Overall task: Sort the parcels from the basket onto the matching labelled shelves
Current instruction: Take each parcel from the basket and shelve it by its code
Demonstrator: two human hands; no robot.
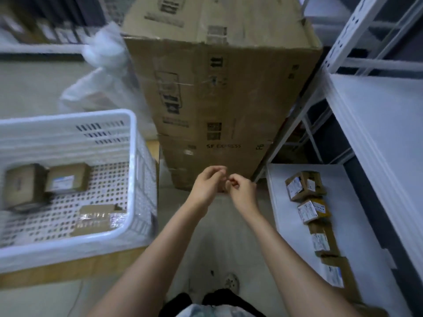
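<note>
Here, two bare hands meet between a parcel basket and a shelf.
The left hand [207, 184] and right hand [241, 192] have curled fingers with the tips almost touching, and nothing is visible in either. The white basket [134, 170] on the left holds three parcels [68, 179]. Four shelved parcels [312, 211] sit in a row near the low shelf's [366, 225] aisle-side edge. A tall cardboard box [219, 92] stands beyond.

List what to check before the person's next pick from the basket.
1. Parcels left in the basket: ok, two boxes and a flat packet remain.
2. Hands free: ok, left hand and right hand hold no parcel, fingers curled.
3. Room on the shelf: ok, bare surface beside the row of small boxes.
4. Parcel labels readable: cannot tell, blurred.
</note>
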